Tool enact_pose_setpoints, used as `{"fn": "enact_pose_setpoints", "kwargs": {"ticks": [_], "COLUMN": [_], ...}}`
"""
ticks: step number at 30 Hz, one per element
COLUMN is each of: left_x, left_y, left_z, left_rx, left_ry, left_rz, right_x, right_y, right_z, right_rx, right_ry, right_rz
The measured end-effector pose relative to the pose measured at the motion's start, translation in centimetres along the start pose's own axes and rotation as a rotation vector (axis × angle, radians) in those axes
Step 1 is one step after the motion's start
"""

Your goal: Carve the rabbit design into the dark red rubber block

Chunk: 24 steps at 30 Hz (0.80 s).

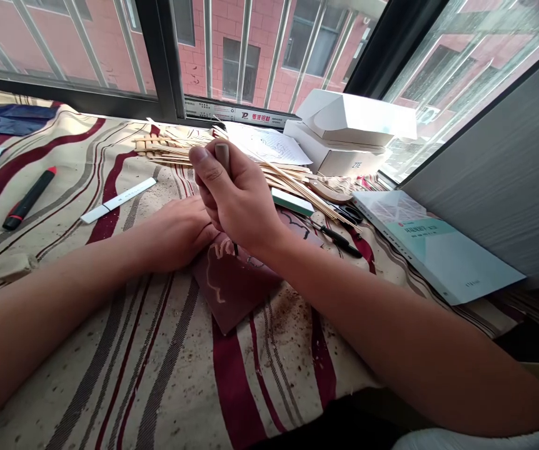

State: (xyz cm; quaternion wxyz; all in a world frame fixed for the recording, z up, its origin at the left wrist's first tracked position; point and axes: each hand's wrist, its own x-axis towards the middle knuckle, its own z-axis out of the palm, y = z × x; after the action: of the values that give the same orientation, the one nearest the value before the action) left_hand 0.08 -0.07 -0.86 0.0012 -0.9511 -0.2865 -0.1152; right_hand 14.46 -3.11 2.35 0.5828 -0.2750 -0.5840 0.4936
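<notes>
While the right hand (244, 197) is clenching an upright, tan-handled tool (222, 157) above a flat, dark reddish-brown board (244, 290), the left hand (178, 231) is lying palm-down at the board's left edge, its fingertips hiding, its grip indeterminable. The board is resting on cream-and-maroon striped cloth (180, 381).

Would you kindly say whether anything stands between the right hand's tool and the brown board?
Nothing visible does: the tool in the right hand points down at the brown board, with the left hand at its edge.
</notes>
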Motion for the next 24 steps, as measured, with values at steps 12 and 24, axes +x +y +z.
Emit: {"fn": "enact_pose_setpoints", "kwargs": {"ticks": [12,24], "left_x": [-0.1,0.1], "left_y": [0.4,0.6], "left_z": [-0.3,-0.6], "left_rx": [-0.064,-0.064], "left_ry": [0.019,-0.095], "left_rz": [-0.022,-0.112], "right_x": [-1.0,-1.0], "right_y": [-0.1,-0.3], "right_z": [0.4,0.2], "right_rx": [-0.149,-0.079], "right_ry": [0.027,0.074], "right_rz": [-0.088,0.03]}}
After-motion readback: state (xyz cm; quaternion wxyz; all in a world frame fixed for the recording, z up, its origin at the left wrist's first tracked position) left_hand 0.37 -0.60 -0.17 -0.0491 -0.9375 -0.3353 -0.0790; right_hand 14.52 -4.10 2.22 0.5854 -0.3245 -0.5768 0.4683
